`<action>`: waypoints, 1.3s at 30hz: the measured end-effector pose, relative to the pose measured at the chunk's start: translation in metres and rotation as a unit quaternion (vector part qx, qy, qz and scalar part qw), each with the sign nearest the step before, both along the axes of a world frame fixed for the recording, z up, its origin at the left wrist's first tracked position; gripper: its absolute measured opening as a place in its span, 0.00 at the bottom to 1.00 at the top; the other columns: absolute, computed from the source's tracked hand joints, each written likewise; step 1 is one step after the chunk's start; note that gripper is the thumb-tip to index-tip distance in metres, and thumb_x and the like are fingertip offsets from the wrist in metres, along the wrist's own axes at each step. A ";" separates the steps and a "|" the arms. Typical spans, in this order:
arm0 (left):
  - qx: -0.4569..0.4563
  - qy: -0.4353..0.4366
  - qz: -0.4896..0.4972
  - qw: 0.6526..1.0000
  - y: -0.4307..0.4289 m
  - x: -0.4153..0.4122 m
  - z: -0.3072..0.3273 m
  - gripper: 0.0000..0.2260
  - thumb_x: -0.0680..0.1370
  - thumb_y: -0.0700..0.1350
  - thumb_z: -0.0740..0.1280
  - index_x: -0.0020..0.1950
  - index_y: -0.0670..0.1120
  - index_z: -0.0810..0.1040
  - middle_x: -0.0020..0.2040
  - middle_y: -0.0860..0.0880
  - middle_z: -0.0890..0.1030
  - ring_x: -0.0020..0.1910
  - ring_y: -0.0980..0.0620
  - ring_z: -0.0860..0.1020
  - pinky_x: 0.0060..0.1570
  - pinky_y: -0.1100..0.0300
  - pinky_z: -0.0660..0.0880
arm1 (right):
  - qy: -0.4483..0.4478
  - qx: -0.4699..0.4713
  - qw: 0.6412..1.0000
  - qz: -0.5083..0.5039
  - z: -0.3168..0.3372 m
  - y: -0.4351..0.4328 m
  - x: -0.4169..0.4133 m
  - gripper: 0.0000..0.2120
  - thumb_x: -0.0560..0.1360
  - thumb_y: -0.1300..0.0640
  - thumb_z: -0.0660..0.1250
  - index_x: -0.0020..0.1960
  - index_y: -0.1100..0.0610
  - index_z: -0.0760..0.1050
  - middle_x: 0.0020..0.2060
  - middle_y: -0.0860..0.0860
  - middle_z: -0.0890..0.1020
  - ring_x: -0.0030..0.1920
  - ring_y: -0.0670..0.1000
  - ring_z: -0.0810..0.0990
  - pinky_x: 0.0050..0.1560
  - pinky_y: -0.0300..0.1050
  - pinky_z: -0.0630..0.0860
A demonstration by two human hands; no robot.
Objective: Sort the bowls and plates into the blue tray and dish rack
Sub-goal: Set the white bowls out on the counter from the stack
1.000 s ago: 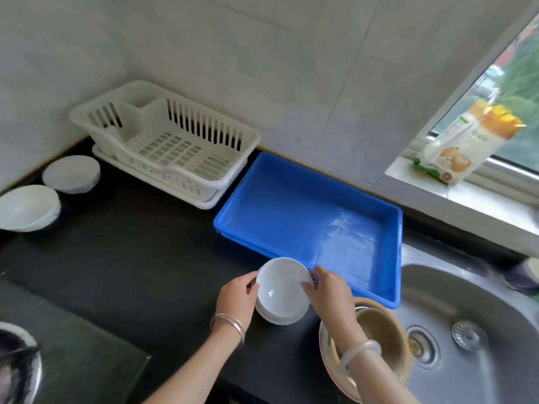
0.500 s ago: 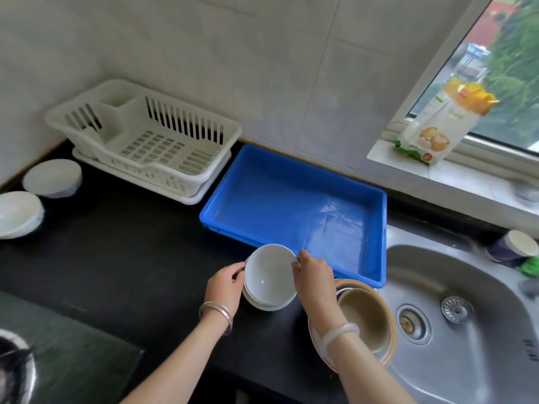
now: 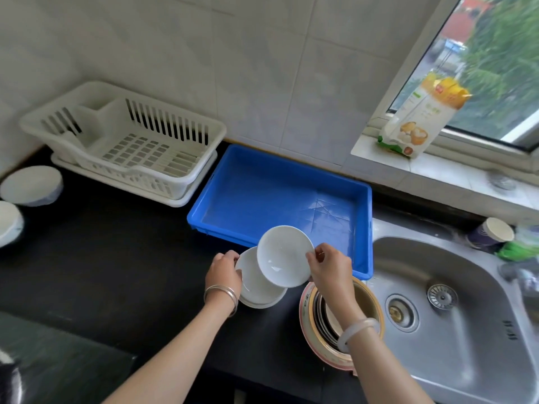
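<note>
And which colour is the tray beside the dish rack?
Bright blue; the tray shows clearly in the head view, just right of the white dish rack.

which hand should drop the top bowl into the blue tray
Right. The right hand already has a grip on the lifted bowl beside the blue tray, while the left hand steadies the stack.

right hand (image 3: 331,269) lifting bowl (image 3: 284,256), tray (image 3: 280,167) seemingly empty

Single head-worn view, wide-angle, looking forward and steeply down over the black counter (image 3: 116,263). Both hands sit near, low in frame. Tiled wall (image 3: 262,68) behind, sink (image 3: 466,330) at right. No second view.
</note>
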State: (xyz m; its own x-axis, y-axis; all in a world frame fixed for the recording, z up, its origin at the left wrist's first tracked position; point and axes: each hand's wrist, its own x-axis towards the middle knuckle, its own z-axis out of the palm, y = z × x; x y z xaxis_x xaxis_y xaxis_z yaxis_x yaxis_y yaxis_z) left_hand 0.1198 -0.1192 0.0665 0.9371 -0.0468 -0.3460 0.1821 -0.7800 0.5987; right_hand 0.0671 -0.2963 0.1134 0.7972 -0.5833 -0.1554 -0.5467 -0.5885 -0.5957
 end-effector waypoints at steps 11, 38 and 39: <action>-0.081 -0.011 0.031 0.996 0.003 0.010 0.013 0.07 0.74 0.38 0.63 0.46 0.48 0.78 0.46 0.50 0.81 0.42 0.53 0.76 0.40 0.60 0.71 | -0.036 0.073 0.996 -0.025 0.019 -0.012 -0.004 0.08 0.75 0.58 0.67 0.37 0.56 0.75 0.33 0.53 0.81 0.28 0.48 0.82 0.37 0.51 0.83; -0.286 -0.044 0.528 0.798 0.279 0.052 -0.005 0.09 0.72 0.31 0.64 0.48 0.42 0.76 0.48 0.44 0.78 0.46 0.43 0.78 0.44 0.54 0.77 | 0.025 0.204 0.954 0.220 -0.038 0.222 0.189 0.08 0.75 0.61 0.63 0.52 0.60 0.78 0.44 0.51 0.81 0.34 0.49 0.83 0.35 0.45 0.83; -0.286 -0.047 0.541 0.790 0.286 0.055 -0.008 0.09 0.72 0.30 0.64 0.48 0.42 0.76 0.48 0.44 0.78 0.46 0.43 0.78 0.44 0.54 0.77 | 0.033 0.207 0.952 0.222 -0.044 0.233 0.197 0.08 0.76 0.61 0.63 0.53 0.61 0.78 0.43 0.51 0.80 0.33 0.48 0.82 0.36 0.45 0.83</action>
